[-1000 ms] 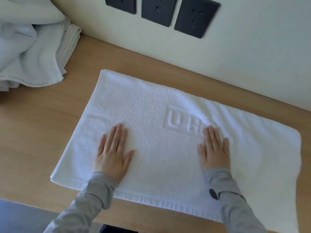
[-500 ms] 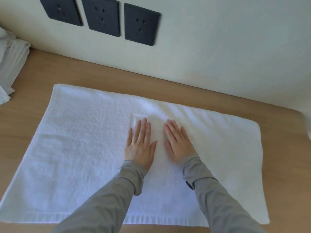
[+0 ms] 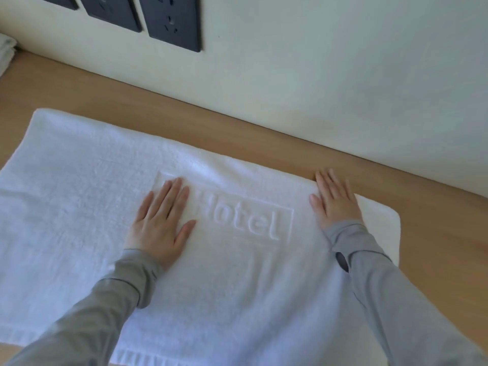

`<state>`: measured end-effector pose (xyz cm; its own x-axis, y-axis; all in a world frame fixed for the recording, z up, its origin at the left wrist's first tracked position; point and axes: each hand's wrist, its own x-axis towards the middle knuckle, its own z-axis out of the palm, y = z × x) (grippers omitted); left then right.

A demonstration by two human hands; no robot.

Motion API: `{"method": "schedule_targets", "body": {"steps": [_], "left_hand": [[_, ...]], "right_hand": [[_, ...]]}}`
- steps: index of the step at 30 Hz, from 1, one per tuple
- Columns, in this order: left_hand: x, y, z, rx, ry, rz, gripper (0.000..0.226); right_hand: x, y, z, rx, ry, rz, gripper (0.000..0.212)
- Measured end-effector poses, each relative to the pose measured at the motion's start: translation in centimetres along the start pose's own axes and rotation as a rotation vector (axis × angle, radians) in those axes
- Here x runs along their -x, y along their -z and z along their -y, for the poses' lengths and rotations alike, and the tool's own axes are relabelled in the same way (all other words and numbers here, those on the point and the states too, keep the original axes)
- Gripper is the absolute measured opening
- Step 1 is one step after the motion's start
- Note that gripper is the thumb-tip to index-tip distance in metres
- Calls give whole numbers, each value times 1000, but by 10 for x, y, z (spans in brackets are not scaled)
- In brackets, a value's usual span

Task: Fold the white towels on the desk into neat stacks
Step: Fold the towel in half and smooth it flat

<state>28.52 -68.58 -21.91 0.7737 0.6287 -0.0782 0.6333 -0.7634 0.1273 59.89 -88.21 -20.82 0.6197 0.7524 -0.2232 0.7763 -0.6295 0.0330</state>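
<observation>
A white towel (image 3: 87, 207) lies spread flat on the wooden desk (image 3: 79, 88), its long side running roughly along the wall (image 3: 343, 75). It covers most of the desk surface in view and runs out of sight at the left and bottom. Its far right corner sits rounded on the wood, a little short of the wall.

The person's left hand (image 3: 161, 220) rests palm down near the middle of the towel, fingers extended and close together, grasping nothing — just flat against the pile. It covers the left end of a raised, boxed logo (image 3: 245, 220) woven into the cloth, where the letters "Hotel" can be read.

The right hand (image 3: 334, 199) lies flat as well, open and holding nothing, out toward the towel's right end. Its fingertips (image 3: 323, 175) reach the far edge of the cloth, close to the bare wood beyond. The two hands are well apart, with the logo between them.

Both arms wear grey sleeves (image 3: 396, 299) that come down over the wrists — the right cuff has a small dark slit in it.

On the wall above the desk are three dark socket plates (image 3: 173, 21) in a row. At the far left edge, a bit of other white cloth (image 3: 6, 47) shows on the desk, mostly out of view.
</observation>
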Motion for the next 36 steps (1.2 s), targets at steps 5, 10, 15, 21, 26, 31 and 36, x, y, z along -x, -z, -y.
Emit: {"method": "schedule_targets", "body": {"steps": [5, 10, 15, 21, 26, 31, 36], "left_hand": [[-1, 1, -3, -12, 15, -17, 68], [-2, 1, -2, -18, -6, -29, 69], [-1, 0, -1, -12, 14, -31, 64], [0, 0, 0, -5, 27, -14, 66], [0, -4, 2, -6, 25, -9, 65], [0, -3, 1, 6, 16, 6, 66], [0, -3, 1, 20, 1, 1, 65]], "right_hand": [[16, 11, 78, -137, 113, -189, 60], [27, 0, 215, -200, 580, -95, 58], [-4, -6, 155, -201, 491, -136, 54], [-10, -5, 15, -19, -201, -22, 58], [49, 9, 95, -208, -132, -253, 62], [149, -25, 202, -181, 277, -102, 58], [175, -34, 109, -73, 91, -70, 59]]}}
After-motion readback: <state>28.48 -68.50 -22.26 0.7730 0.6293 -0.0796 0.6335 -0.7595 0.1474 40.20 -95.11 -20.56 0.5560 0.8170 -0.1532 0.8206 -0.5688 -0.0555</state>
